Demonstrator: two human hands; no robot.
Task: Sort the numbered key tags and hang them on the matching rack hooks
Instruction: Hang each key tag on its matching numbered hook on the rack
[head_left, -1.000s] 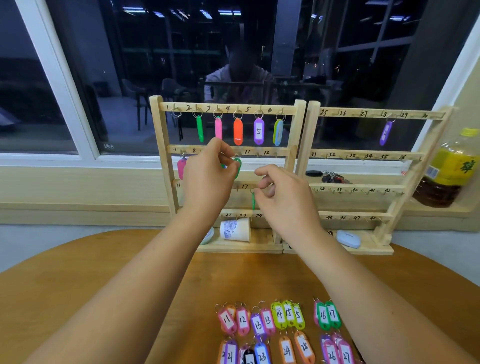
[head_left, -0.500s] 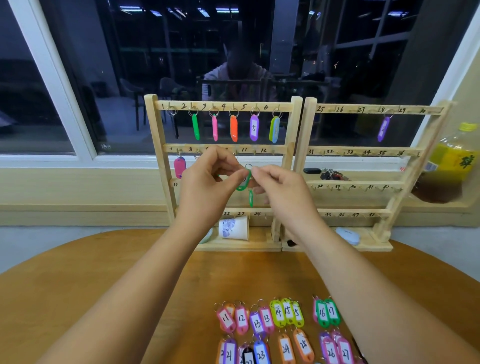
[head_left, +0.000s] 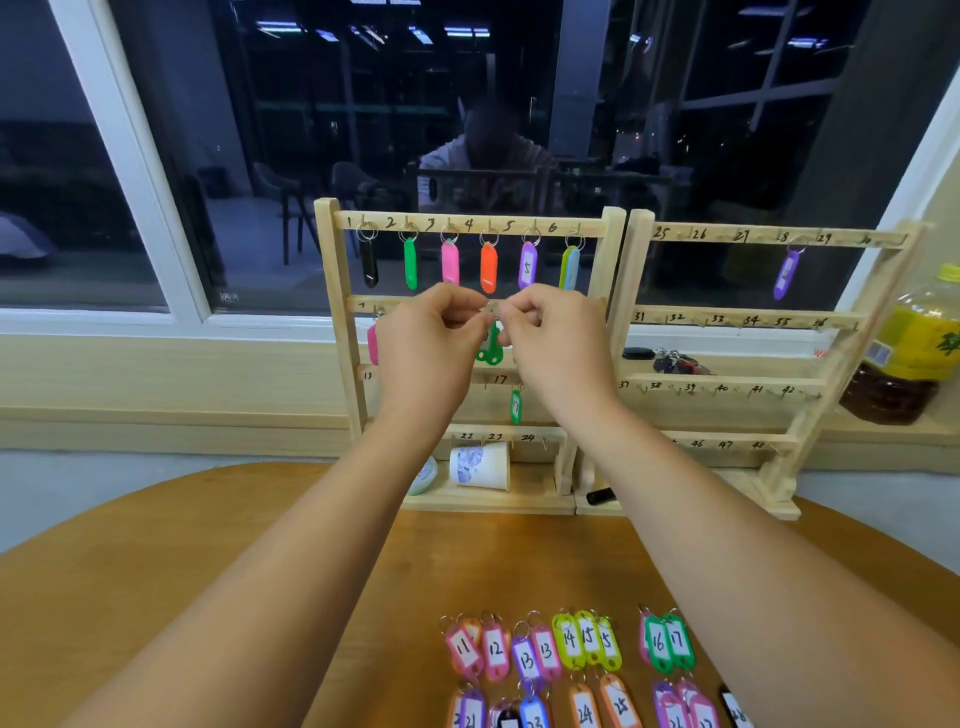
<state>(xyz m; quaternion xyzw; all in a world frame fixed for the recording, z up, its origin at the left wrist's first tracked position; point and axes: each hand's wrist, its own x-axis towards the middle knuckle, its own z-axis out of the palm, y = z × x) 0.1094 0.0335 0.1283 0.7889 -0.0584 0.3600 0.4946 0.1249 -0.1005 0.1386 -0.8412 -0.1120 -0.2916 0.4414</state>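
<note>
At frame centre, the left hand (head_left: 426, 343) and right hand (head_left: 558, 343) together pinch a green key tag's (head_left: 489, 348) ring before the left wooden rack (head_left: 337, 312).

Left hand (head_left: 426, 353) and right hand (head_left: 561, 348) cover most of the left rack's (head_left: 337, 322) second rail; most numbers there are hidden. Green key tag (head_left: 489, 354): top is hidden by fingers (head_left: 514, 319), number illegible. Pink tag (head_left: 372, 343): half behind the left hand. Nearest tag row (head_left: 584, 709) on the surface (head_left: 208, 571): cut by the lower edge.

Tag (head_left: 490, 353) between left hand (head_left: 431, 345), right hand (head_left: 558, 340)
</note>
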